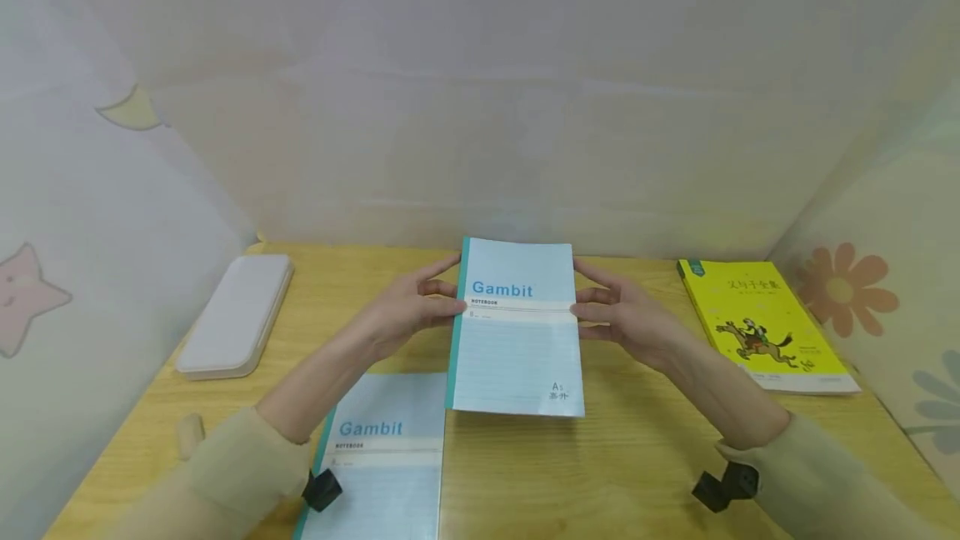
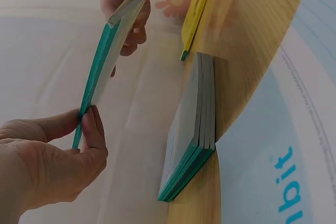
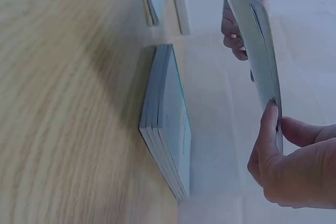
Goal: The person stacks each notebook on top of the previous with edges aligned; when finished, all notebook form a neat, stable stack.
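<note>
Left hand [image 1: 408, 308] and right hand [image 1: 624, 313] pinch a raised blue notebook [image 1: 517, 340] by opposite edges. Notebook stack [image 2: 188, 124] lies beneath, on the worktop [image 1: 622, 457].

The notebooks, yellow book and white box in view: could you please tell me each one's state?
Held notebook: raised, slightly bowed, held by left hand and right hand
Notebook stack: closed, flat
Nearer notebook: closed, lying flat
Yellow book: closed, cover up
White box: lying flat
</note>
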{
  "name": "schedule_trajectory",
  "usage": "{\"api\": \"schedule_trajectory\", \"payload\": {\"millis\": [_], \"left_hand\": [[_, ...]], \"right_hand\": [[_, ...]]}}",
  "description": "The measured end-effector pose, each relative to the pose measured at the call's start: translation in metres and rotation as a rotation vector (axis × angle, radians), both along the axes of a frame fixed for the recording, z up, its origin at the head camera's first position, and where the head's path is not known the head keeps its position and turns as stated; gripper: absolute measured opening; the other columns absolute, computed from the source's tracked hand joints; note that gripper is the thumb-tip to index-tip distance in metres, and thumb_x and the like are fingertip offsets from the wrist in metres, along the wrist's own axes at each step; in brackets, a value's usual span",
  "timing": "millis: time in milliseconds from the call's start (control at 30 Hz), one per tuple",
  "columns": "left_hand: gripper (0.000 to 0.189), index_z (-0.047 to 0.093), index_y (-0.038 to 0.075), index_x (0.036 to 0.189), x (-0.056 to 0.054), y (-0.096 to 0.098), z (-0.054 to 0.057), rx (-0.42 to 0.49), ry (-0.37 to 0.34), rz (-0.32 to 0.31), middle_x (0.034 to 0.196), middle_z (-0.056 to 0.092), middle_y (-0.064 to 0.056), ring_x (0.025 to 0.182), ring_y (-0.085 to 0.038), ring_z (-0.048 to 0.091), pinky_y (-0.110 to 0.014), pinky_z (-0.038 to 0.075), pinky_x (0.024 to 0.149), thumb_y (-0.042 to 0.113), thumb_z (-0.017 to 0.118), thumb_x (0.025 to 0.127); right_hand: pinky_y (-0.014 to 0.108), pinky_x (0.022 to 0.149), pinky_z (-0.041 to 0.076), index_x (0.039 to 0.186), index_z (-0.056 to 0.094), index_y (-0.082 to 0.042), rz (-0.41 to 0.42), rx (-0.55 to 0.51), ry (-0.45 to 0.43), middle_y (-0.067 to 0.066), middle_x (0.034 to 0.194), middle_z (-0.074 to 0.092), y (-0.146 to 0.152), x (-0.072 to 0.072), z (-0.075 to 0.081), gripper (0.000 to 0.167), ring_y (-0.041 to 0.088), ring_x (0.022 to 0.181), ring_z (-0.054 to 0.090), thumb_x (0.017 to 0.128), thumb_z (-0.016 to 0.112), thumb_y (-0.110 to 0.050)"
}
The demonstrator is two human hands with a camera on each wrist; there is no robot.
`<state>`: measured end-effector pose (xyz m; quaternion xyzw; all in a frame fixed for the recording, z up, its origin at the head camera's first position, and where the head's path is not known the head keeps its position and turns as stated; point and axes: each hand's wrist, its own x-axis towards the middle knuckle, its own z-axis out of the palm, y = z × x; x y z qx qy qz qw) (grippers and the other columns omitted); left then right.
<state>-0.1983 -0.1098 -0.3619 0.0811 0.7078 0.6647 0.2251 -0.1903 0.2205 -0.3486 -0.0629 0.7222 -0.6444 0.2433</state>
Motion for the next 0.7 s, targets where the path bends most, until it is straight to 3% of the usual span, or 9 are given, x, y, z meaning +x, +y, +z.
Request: {"api": "schedule_trajectory", "payload": {"millis": [200,433,567,700], "left_hand": [[0.077,0.03,0.027,0.163,-0.02,0.004,-0.005,0.047,-0.015,0.077,0.124,0.062,-0.01,0.105,-0.018,0.067,-0.032,0.056,0.103,0.009,0.068,0.099],[0.065,0.041,0.026,0.159,-0.043,0.005,-0.017,0.098,-0.015,0.145,0.131,0.061,-0.011,0.107,-0.02,0.063,-0.028,0.055,0.098,0.013,0.066,0.101],[0.064,0.038,0.027,0.16,-0.053,0.002,-0.021,0.083,0.008,0.118,0.128,0.061,-0.009,0.105,-0.021,0.062,-0.025,0.056,0.093,0.016,0.064,0.102],[0.073,0.03,0.026,0.163,-0.061,-0.001,-0.025,0.068,0.022,0.046,0.124,0.06,-0.008,0.105,-0.019,0.063,-0.037,0.056,0.103,0.013,0.065,0.101]], "right_hand": [[0.028,0.093,0.061,0.165,0.026,-0.019,-0.092,-0.062,-0.01,0.007,0.129,0.06,-0.003,-0.022,-0.005,0.071,0.016,0.106,0.069,0.103,0.059,-0.005],[0.025,0.097,0.059,0.164,0.028,-0.019,-0.146,-0.166,-0.063,0.014,0.155,0.046,-0.01,-0.04,-0.011,0.066,0.013,0.115,0.067,0.105,0.056,-0.007],[0.023,0.096,0.058,0.162,0.034,-0.018,-0.195,-0.216,-0.095,0.009,0.148,0.054,-0.013,-0.05,-0.017,0.064,0.01,0.111,0.069,0.104,0.058,-0.008],[0.021,0.091,0.06,0.16,0.039,-0.018,-0.235,-0.255,-0.108,-0.002,0.13,0.066,-0.014,-0.058,-0.025,0.06,0.008,0.105,0.072,0.104,0.058,-0.007]]}}
